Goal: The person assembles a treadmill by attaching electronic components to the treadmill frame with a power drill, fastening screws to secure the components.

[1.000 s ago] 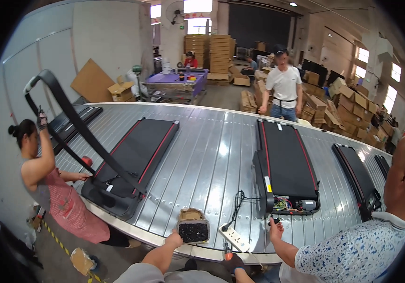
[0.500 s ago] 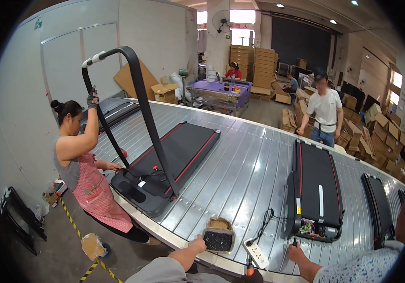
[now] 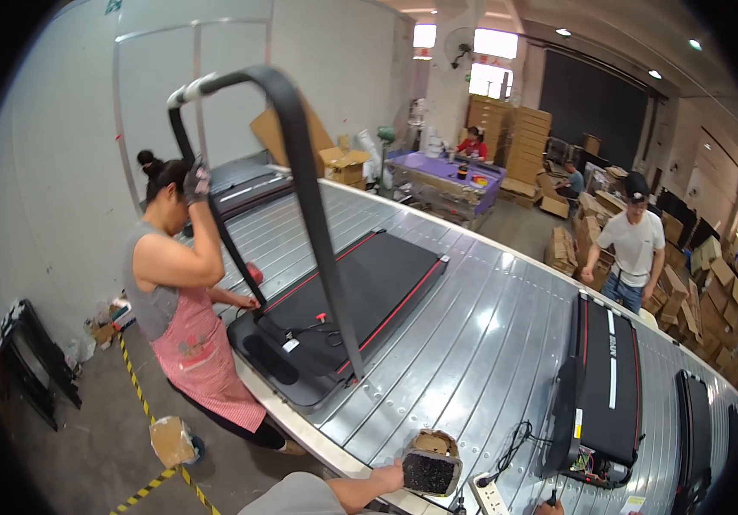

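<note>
Left hand [image 3: 388, 475] at the near edge of the ribbed metal conveyor [image 3: 489, 343], fingers closed on the side of a small box of dark foam [image 3: 431, 464]. Box sits just right of that hand, touching it. Right hand barely enters the bottom edge; grip cannot be told. White power strip [image 3: 489, 495] lies just beyond the box, toward the right hand.

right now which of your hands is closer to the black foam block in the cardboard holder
Left. The left hand touches the black foam block at its left side on the table edge. The right hand barely shows at the bottom edge, apart from the block, past the power strip.
</note>
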Motion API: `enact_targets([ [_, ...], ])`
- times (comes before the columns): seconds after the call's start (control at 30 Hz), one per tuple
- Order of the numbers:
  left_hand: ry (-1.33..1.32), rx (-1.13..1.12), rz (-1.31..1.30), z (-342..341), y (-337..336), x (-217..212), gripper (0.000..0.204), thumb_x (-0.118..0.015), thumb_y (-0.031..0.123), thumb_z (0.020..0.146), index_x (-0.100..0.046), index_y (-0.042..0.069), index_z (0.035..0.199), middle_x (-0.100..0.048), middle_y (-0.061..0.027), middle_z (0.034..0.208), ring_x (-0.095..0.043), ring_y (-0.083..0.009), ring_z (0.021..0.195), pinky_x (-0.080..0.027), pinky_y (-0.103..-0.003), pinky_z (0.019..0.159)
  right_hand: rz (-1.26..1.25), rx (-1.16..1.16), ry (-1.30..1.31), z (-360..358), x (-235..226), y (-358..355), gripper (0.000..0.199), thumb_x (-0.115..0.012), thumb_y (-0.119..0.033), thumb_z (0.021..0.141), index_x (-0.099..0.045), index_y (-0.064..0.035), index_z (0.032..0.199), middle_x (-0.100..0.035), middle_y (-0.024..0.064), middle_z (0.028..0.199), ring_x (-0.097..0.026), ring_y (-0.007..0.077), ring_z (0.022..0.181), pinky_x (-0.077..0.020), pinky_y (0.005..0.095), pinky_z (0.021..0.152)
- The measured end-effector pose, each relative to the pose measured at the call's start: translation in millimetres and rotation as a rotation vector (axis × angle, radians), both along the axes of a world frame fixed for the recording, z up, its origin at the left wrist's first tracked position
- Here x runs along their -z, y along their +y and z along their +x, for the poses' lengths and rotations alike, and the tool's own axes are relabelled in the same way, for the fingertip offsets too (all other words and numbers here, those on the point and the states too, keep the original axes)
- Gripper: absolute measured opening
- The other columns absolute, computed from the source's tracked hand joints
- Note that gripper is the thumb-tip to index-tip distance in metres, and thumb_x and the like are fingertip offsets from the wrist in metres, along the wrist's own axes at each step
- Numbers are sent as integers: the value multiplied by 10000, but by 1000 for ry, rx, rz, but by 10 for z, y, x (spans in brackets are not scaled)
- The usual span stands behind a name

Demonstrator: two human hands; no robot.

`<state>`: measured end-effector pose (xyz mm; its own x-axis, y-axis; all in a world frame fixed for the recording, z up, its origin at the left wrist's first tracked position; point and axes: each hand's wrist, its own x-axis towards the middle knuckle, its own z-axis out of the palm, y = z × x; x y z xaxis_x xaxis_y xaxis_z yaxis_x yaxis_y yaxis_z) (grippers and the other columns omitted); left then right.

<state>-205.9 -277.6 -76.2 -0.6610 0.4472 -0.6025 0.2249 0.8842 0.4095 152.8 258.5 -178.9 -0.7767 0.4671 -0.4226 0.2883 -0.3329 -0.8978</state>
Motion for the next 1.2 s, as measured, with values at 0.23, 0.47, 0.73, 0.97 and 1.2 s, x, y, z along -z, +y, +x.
enact_targets([
  [0.23, 41, 39, 180, -96, -72, 34, 420, -558, 188, 896, -422, -51, 1213, -729, -225, 983, -721, -391, 922, -565, -510, 763, 1064, -339, 312, 837, -980, -65, 253, -521, -147, 907, -699, -74, 1071, -643, 128, 1218, -538, 261, 1260, -427, 448, 1067],
  [0.47, 61, -59, 242, 78, -184, 216, 396, -570, 139, 877, -441, -46, 1202, -726, -232, 974, -717, -402, 926, -567, -512, 750, 820, -466, -780, -790, -984, -2485, 391, -577, -297, 945, -586, -74, 1265, -655, 147, 1105, -621, 260, 1022, -487, 414, 897],
  [0.73, 121, -149, 281, 335, -112, 263, 398, -507, 144, 927, -462, -28, 1284, -720, -233, 1059, -712, -383, 983, -568, -499, 816, 1935, -1085, 496, -1638, -1141, -1924, 216, -620, -216, 933, -682, -65, 1075, -673, 157, 1169, -601, 330, 1138, -478, 438, 998],
  [0.97, 153, -344, 135, 116, -362, 458, 389, -524, 170, 919, -470, -4, 1263, -720, -243, 1038, -710, -407, 979, -558, -534, 840, 1936, -1408, 253, -1534, -1008, -1722, 190, -505, -182, 952, -667, -84, 933, -660, 79, 1145, -553, 214, 1177, -426, 409, 1044],
  [1.2, 99, -414, 12, 141, -285, 113, 408, -531, 171, 912, -436, 5, 1273, -693, -263, 1145, -677, -398, 1085, -508, -514, 954, 644, -613, -711, -1263, -1039, -3272, 628, -801, -391, 691, -599, -54, 1181, -697, 223, 1035, -689, 361, 988, -536, 474, 875],
])
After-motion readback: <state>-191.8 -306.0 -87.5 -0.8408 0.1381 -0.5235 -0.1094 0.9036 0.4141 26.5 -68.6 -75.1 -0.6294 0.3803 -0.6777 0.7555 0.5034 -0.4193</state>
